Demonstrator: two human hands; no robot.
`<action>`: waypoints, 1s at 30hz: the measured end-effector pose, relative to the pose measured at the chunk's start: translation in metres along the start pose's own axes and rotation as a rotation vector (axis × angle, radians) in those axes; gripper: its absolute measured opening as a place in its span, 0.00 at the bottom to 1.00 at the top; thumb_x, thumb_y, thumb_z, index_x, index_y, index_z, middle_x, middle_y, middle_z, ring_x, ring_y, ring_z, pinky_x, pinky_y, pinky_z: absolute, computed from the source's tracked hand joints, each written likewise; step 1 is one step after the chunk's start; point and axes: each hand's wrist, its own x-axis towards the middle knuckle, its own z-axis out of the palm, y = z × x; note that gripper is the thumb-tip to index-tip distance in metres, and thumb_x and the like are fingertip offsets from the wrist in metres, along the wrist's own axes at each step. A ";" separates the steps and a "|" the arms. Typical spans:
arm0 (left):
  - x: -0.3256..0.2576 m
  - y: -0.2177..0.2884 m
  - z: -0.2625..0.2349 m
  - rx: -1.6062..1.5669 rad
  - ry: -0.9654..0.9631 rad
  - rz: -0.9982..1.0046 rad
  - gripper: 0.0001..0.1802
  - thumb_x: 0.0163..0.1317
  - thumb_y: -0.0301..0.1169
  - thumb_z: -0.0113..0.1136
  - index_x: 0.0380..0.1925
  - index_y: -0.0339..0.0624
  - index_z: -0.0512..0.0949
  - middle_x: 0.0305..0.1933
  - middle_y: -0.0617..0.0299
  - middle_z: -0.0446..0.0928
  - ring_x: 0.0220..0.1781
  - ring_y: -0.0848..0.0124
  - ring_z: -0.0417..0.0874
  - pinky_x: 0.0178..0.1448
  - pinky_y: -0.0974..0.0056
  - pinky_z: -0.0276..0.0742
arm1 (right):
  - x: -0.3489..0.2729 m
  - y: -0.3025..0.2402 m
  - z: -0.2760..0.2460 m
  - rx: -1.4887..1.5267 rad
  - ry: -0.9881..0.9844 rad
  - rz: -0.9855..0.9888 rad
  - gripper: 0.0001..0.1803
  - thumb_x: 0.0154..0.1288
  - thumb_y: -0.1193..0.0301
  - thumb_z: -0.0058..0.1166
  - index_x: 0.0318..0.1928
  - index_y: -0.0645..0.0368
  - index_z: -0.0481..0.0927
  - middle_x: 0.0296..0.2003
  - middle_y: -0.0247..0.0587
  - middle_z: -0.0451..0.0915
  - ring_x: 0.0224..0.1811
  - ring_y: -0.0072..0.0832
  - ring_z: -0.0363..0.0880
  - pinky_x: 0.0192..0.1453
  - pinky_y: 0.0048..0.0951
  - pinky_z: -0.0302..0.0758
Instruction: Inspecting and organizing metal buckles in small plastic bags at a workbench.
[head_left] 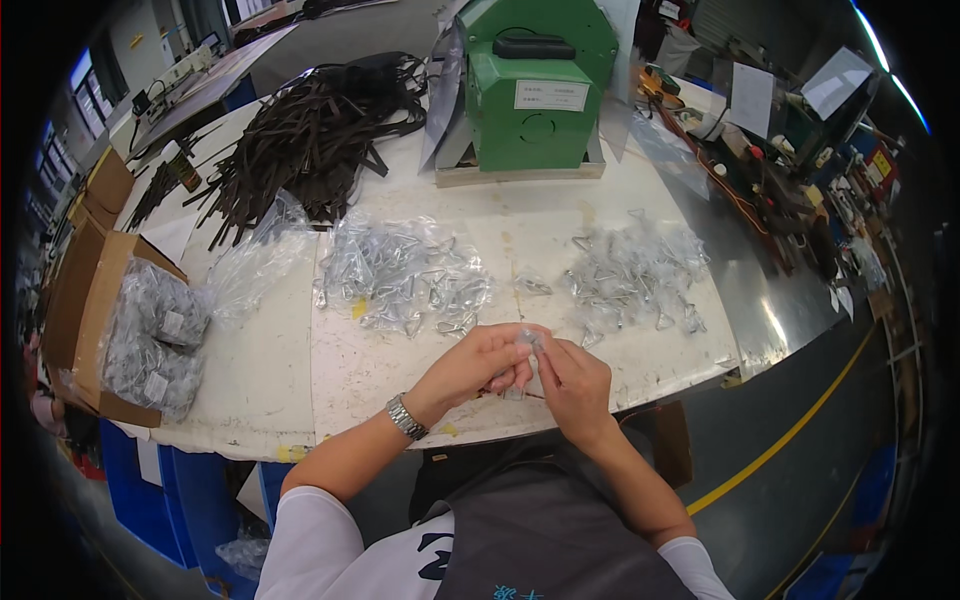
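Observation:
Near the front edge of the table, my left hand (478, 362) and my right hand (577, 384) meet with fingertips pinched around a small clear plastic bag (530, 339). What the bag holds is mostly hidden by my fingers. Just beyond my left hand lies a spread of metal rings in clear bags (398, 272), several of them triangular. A similar heap of bagged metal rings (632, 275) lies beyond my right hand. Between the two heaps sits a single small bagged piece (532, 285).
At the left stands an open cardboard box (88, 330) with bagged metal parts. Dark straps (310, 135) are piled at the back left. A green machine (535, 110) stands at the back middle. To the right is a metal-topped surface (765, 310) beside a cluttered bench.

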 end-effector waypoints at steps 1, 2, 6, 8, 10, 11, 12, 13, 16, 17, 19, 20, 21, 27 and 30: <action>0.000 0.000 0.004 0.034 0.064 0.027 0.22 0.82 0.32 0.52 0.71 0.39 0.76 0.28 0.68 0.80 0.22 0.85 0.67 0.27 0.77 0.63 | 0.000 0.001 0.002 0.007 0.013 -0.011 0.16 0.66 0.81 0.66 0.55 0.64 0.86 0.39 0.48 0.88 0.32 0.43 0.86 0.35 0.37 0.81; 0.000 0.000 0.007 0.068 0.128 0.053 0.21 0.83 0.32 0.51 0.70 0.39 0.77 0.27 0.69 0.79 0.22 0.85 0.67 0.27 0.77 0.63 | 0.000 0.002 0.004 0.007 0.013 -0.011 0.16 0.66 0.81 0.66 0.55 0.64 0.86 0.39 0.48 0.88 0.32 0.43 0.86 0.35 0.37 0.81; 0.001 -0.011 0.012 0.216 0.279 0.103 0.20 0.82 0.33 0.53 0.68 0.38 0.79 0.26 0.70 0.79 0.22 0.86 0.67 0.28 0.77 0.64 | 0.001 -0.001 0.008 0.022 0.019 -0.017 0.16 0.65 0.81 0.68 0.53 0.63 0.87 0.39 0.48 0.88 0.31 0.42 0.86 0.34 0.36 0.81; 0.003 -0.015 0.015 0.546 0.399 0.353 0.19 0.81 0.33 0.54 0.66 0.39 0.81 0.25 0.70 0.78 0.22 0.86 0.67 0.27 0.76 0.63 | 0.004 -0.004 0.006 0.037 0.022 0.005 0.16 0.64 0.81 0.69 0.52 0.63 0.87 0.39 0.48 0.89 0.30 0.42 0.86 0.34 0.36 0.81; 0.002 -0.003 0.009 0.283 0.322 0.206 0.18 0.81 0.33 0.55 0.64 0.39 0.82 0.25 0.70 0.78 0.21 0.86 0.66 0.27 0.76 0.62 | 0.010 -0.002 0.002 0.043 0.034 -0.018 0.14 0.63 0.81 0.70 0.50 0.63 0.87 0.37 0.48 0.89 0.28 0.40 0.86 0.32 0.35 0.81; 0.001 0.005 0.004 0.021 0.246 0.058 0.17 0.80 0.33 0.56 0.63 0.39 0.83 0.26 0.70 0.78 0.21 0.86 0.65 0.26 0.76 0.61 | 0.014 0.001 -0.001 0.044 0.034 -0.019 0.14 0.63 0.81 0.70 0.50 0.63 0.87 0.37 0.48 0.89 0.28 0.40 0.86 0.32 0.35 0.81; 0.001 0.010 -0.003 0.020 0.247 0.058 0.17 0.80 0.33 0.56 0.63 0.39 0.83 0.26 0.70 0.78 0.21 0.86 0.65 0.26 0.76 0.61 | 0.019 0.006 -0.005 0.007 0.040 -0.053 0.13 0.65 0.79 0.68 0.50 0.63 0.87 0.38 0.47 0.89 0.31 0.41 0.87 0.35 0.37 0.82; 0.000 0.015 -0.010 -0.058 0.151 0.033 0.18 0.80 0.33 0.57 0.64 0.39 0.81 0.26 0.70 0.78 0.20 0.86 0.65 0.26 0.76 0.60 | 0.025 0.012 -0.010 -0.029 0.046 -0.089 0.12 0.67 0.77 0.67 0.50 0.62 0.86 0.38 0.46 0.89 0.33 0.43 0.88 0.37 0.38 0.83; -0.005 0.024 -0.031 -0.094 0.170 0.117 0.19 0.81 0.33 0.57 0.66 0.38 0.78 0.28 0.70 0.77 0.20 0.87 0.63 0.24 0.77 0.56 | 0.054 0.042 -0.032 -0.246 0.110 0.125 0.14 0.69 0.76 0.65 0.53 0.61 0.86 0.46 0.48 0.88 0.42 0.46 0.89 0.44 0.41 0.84; -0.006 0.027 -0.036 -0.052 0.282 0.223 0.19 0.81 0.33 0.57 0.66 0.38 0.77 0.28 0.70 0.77 0.19 0.87 0.62 0.23 0.78 0.55 | 0.062 0.046 -0.034 -0.247 0.110 0.126 0.14 0.69 0.76 0.65 0.53 0.61 0.86 0.46 0.48 0.88 0.42 0.46 0.89 0.44 0.41 0.84; -0.013 0.036 -0.047 -0.171 0.332 0.253 0.18 0.81 0.33 0.57 0.64 0.37 0.78 0.28 0.71 0.76 0.19 0.87 0.62 0.23 0.77 0.54 | 0.072 0.051 -0.037 -0.447 0.203 0.075 0.16 0.69 0.73 0.65 0.57 0.59 0.83 0.52 0.48 0.85 0.42 0.47 0.88 0.44 0.44 0.84; -0.014 0.041 -0.053 -0.290 0.379 0.281 0.16 0.81 0.33 0.57 0.62 0.37 0.78 0.27 0.71 0.75 0.19 0.87 0.62 0.22 0.77 0.54 | 0.070 0.047 -0.034 -0.451 0.204 0.075 0.16 0.69 0.73 0.65 0.57 0.59 0.83 0.52 0.48 0.85 0.42 0.47 0.88 0.44 0.44 0.84; -0.016 0.046 -0.060 -0.291 0.375 0.281 0.16 0.81 0.33 0.57 0.62 0.37 0.78 0.27 0.71 0.75 0.19 0.87 0.62 0.22 0.77 0.54 | 0.066 0.037 -0.024 -0.309 0.032 0.092 0.17 0.70 0.71 0.66 0.57 0.60 0.83 0.53 0.46 0.85 0.41 0.45 0.88 0.43 0.42 0.83; -0.018 0.045 -0.064 -0.271 0.294 0.235 0.14 0.82 0.33 0.56 0.57 0.35 0.79 0.25 0.72 0.71 0.18 0.86 0.61 0.21 0.76 0.53 | 0.046 -0.002 0.081 -0.181 -0.419 0.144 0.22 0.66 0.57 0.71 0.49 0.60 0.82 0.43 0.43 0.80 0.39 0.46 0.86 0.42 0.44 0.82; -0.012 0.039 -0.064 -0.302 0.282 0.210 0.14 0.81 0.33 0.56 0.57 0.35 0.79 0.25 0.72 0.71 0.18 0.86 0.61 0.21 0.76 0.54 | 0.046 0.006 0.097 -0.096 -0.317 0.112 0.19 0.64 0.58 0.72 0.40 0.59 0.80 0.42 0.48 0.77 0.38 0.46 0.86 0.40 0.46 0.82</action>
